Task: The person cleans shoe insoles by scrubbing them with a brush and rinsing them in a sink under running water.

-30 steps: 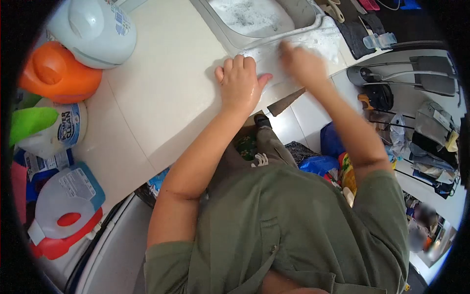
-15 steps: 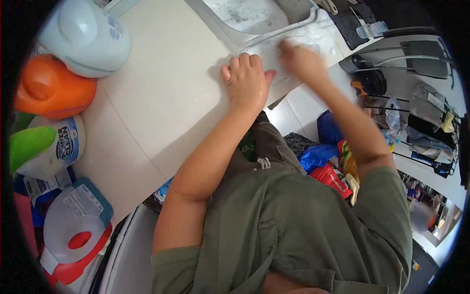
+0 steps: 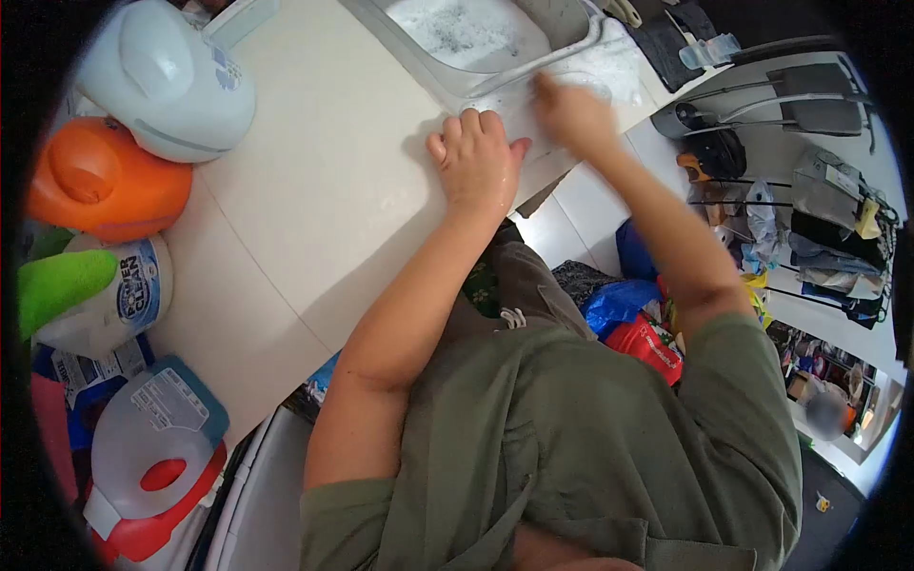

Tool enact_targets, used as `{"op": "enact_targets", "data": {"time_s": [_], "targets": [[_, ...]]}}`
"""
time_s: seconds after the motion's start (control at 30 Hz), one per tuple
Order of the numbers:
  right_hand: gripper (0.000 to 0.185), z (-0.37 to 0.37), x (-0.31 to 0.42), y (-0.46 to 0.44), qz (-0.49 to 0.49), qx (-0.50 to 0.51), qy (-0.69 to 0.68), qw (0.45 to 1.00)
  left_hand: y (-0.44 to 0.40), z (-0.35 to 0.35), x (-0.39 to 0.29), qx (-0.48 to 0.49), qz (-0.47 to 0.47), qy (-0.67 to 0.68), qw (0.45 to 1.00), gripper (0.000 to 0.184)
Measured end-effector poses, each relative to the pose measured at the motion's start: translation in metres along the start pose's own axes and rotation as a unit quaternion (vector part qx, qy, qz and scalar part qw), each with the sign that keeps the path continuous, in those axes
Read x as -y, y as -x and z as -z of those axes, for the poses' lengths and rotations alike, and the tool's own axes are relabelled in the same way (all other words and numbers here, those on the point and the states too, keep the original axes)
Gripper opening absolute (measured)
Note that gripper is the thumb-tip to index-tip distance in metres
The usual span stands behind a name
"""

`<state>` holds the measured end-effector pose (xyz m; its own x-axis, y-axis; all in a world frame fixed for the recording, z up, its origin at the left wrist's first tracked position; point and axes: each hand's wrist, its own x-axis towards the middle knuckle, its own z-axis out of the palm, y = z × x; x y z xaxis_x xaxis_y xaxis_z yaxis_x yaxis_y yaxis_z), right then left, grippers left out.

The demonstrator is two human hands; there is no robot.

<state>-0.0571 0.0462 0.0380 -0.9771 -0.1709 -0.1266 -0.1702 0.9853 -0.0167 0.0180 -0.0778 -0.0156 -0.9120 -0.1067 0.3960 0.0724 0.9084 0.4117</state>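
Observation:
My left hand (image 3: 481, 167) rests palm down on the pale tiled counter (image 3: 314, 162), with its fingers bent but apart and the thumb out to the side. Its thumb side is beside a wet, soapy patch (image 3: 609, 71), where a clear, glossy surface shows; I cannot tell whether that is a separate object. Over this patch is my right hand (image 3: 576, 119), blurred by motion. Its fingers look curled in, and what they hold, if anything, is hidden. Just beyond both hands is a sink basin (image 3: 447, 81) with sudsy water in it.
At the left stand a white bottle (image 3: 167, 86), an orange container (image 3: 114, 181), a Power Clean tub (image 3: 143, 290) and a clear jug with red parts (image 3: 143, 428). A dark cloth (image 3: 666, 48) and a clear plastic piece (image 3: 709, 50) lie right of the sink. Bags (image 3: 628, 314) sit below the counter.
My right hand has shifted slightly left and toward the sink, blurred in both frames. My left hand stays in place on the counter. The view has shifted slightly.

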Motion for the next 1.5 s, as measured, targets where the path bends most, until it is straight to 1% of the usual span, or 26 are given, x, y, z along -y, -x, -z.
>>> {"op": "enact_targets", "data": {"time_s": [0.07,0.13,0.2,0.27,0.3,0.4,0.43,0.47,0.53,0.67,0.7,0.77,0.8,0.83,0.87,0.93,1.0,1.03,1.07,1.1,1.17,1.27,1.33,1.43,1.47,1.5], "targets": [[0.03,-0.004,0.014,0.02,0.089,-0.009,-0.048,0.995,0.0,-0.002,-0.001,-0.008,-0.001,-0.02,1.0,0.037],[0.033,0.007,-0.026,-0.017,-0.052,-0.027,-0.066,0.996,0.0,0.007,-0.003,-0.015,0.005,0.021,1.0,0.037],[0.032,0.005,-0.045,-0.041,-0.072,-0.073,-0.036,0.994,0.004,0.005,-0.003,-0.001,0.011,0.02,1.0,0.038],[0.035,-0.019,-0.002,-0.013,0.069,0.012,0.086,0.994,-0.002,0.004,-0.005,0.013,0.018,0.004,1.0,0.037],[0.035,-0.016,-0.008,-0.017,0.07,0.009,0.088,0.994,-0.004,0.004,-0.005,0.01,0.018,0.005,1.0,0.037],[0.038,-0.001,-0.042,-0.026,-0.075,-0.049,-0.056,0.994,-0.003,0.009,-0.004,0.004,0.024,0.009,1.0,0.036],[0.038,0.011,-0.056,-0.028,-0.083,-0.109,-0.057,0.989,-0.001,0.009,-0.005,0.006,0.028,0.013,0.999,0.035],[0.038,0.0,-0.053,-0.019,-0.083,-0.109,-0.057,0.989,-0.002,0.008,-0.006,0.008,0.029,0.017,0.999,0.035],[0.032,-0.01,-0.023,0.013,0.032,-0.106,0.009,0.994,-0.003,0.008,-0.006,0.014,0.037,0.015,0.999,0.035],[0.032,-0.001,-0.075,-0.017,-0.028,-0.098,-0.019,0.995,-0.002,0.007,-0.005,0.019,0.031,0.009,0.999,0.035],[0.032,0.011,-0.084,-0.028,-0.038,-0.13,0.025,0.99,0.0,0.01,-0.005,0.019,0.03,0.007,0.999,0.035],[0.033,0.012,-0.091,-0.033,-0.033,-0.114,-0.016,0.993,-0.003,0.011,-0.008,0.028,0.042,0.0,0.999,0.034],[0.033,0.01,-0.069,-0.011,-0.03,-0.09,-0.03,0.995,0.0,0.01,-0.01,0.032,0.044,-0.002,0.998,0.034],[0.033,0.001,-0.049,0.009,0.022,-0.092,-0.085,0.992,0.002,0.011,-0.011,0.027,0.048,0.001,0.998,0.034],[0.033,0.011,-0.02,0.031,0.053,-0.022,-0.073,0.996,0.0,0.01,-0.011,0.013,0.051,0.002,0.999,0.034],[0.035,-0.007,-0.019,0.032,0.113,-0.027,-0.043,0.992,0.0,0.008,-0.01,0.011,0.045,-0.01,0.999,0.034],[0.033,0.008,-0.053,-0.008,-0.016,0.0,-0.063,0.998,-0.001,0.007,-0.011,0.005,0.045,-0.021,0.999,0.034],[0.031,-0.002,-0.078,-0.028,-0.009,-0.1,-0.1,0.99,0.0,0.007,-0.012,0.01,0.049,-0.023,0.998,0.034],[0.031,-0.014,-0.067,-0.017,-0.008,-0.101,-0.101,0.99,-0.001,0.007,-0.014,0.014,0.05,-0.025,0.998,0.034],[0.031,-0.025,-0.046,-0.003,0.055,-0.076,-0.017,0.995,-0.003,0.006,-0.015,0.01,0.048,-0.024,0.999,0.034],[0.031,-0.028,-0.042,0.001,0.115,-0.043,0.068,0.99,0.0,0.004,-0.013,0.011,0.04,-0.068,0.997,0.034],[0.032,-0.003,-0.075,-0.021,0.001,-0.092,-0.069,0.993,0.0,0.006,-0.014,0.0,0.032,-0.036,0.999,0.034],[0.034,0.002,-0.075,-0.02,0.014,-0.114,-0.084,0.99,0.004,0.005,-0.015,-0.002,0.033,-0.039,0.999,0.033],[0.032,-0.006,-0.029,0.038,0.118,-0.051,-0.002,0.992,-0.001,0.001,-0.012,-0.022,0.022,-0.039,0.999,0.034],[0.031,-0.008,-0.049,0.018,0.042,-0.036,-0.082,0.995,0.001,0.002,-0.012,-0.034,0.007,-0.036,0.999,0.034],[0.031,-0.008,-0.06,0.003,0.042,-0.036,-0.084,0.995,0.0,0.005,-0.014,-0.007,0.024,-0.043,0.999,0.035]]}}
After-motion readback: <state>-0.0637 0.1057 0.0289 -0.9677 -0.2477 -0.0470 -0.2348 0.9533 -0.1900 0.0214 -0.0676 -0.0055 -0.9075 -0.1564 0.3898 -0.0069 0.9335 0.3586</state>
